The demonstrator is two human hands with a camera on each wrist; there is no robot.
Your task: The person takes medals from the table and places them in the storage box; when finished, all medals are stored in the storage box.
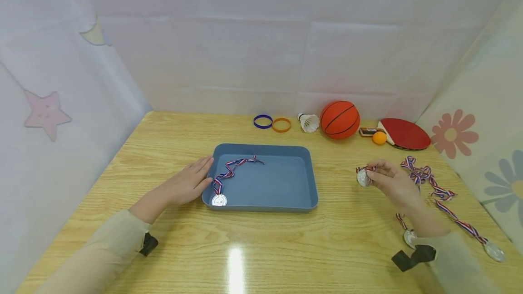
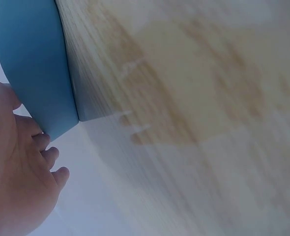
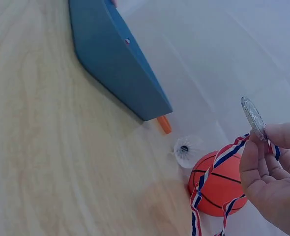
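My left hand (image 1: 185,186) rests against the left wall of a blue-grey tray (image 1: 271,186), its fingers nearly straight. In the tray, along the left side, lies a silver medal (image 1: 219,200) with a red, white and blue ribbon (image 1: 229,170). To the right of the tray, my right hand (image 1: 394,186) pinches a second silver medal (image 1: 363,178) between thumb and fingers. In the right wrist view its striped ribbon (image 3: 200,189) hangs down from the hand. Beyond that forearm, another silver medal (image 1: 495,252) lies with its ribbon stretched across the table.
A further medal (image 1: 410,238) is partly hidden by the right wrist. Along the back stand a blue wristband (image 1: 263,126), an orange wristband (image 1: 281,131), a shuttlecock (image 1: 309,123), a small basketball (image 1: 340,120), an orange ball (image 1: 379,138) and a red table tennis paddle (image 1: 406,134).
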